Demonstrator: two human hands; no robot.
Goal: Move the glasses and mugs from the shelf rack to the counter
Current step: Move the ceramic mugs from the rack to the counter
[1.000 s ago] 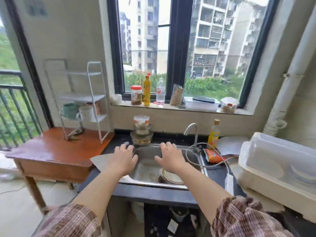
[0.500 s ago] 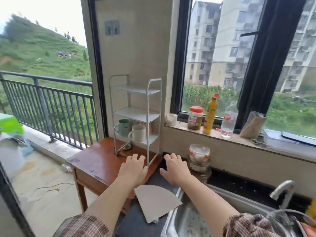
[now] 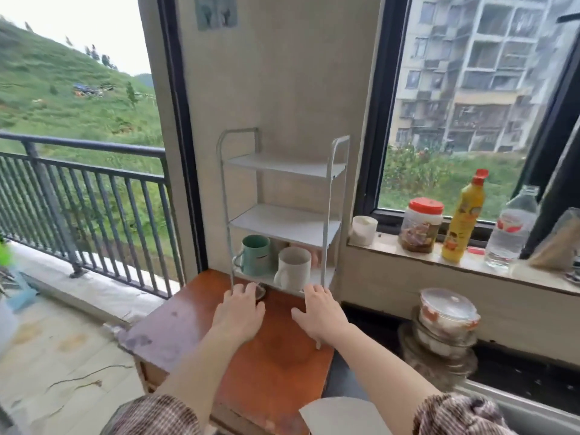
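White-painted metal is forming the three-tier shelf rack (image 3: 284, 215), which is being kept on the reddish-brown wooden table (image 3: 276, 372) against the wall. Its lowest tier is being occupied by a teal ceramic mug (image 3: 255, 255) and a white ceramic mug (image 3: 293, 268), handles turned leftward (something pinkish behind them cannot be made out). The left hand (image 3: 240, 312) and right hand (image 3: 320, 313) are being held flat, fingers extended, nothing grasped, just before that tier, seemingly so both mugs can be taken together. The dark counter (image 3: 386, 318) is being seen beside the table, to the right.
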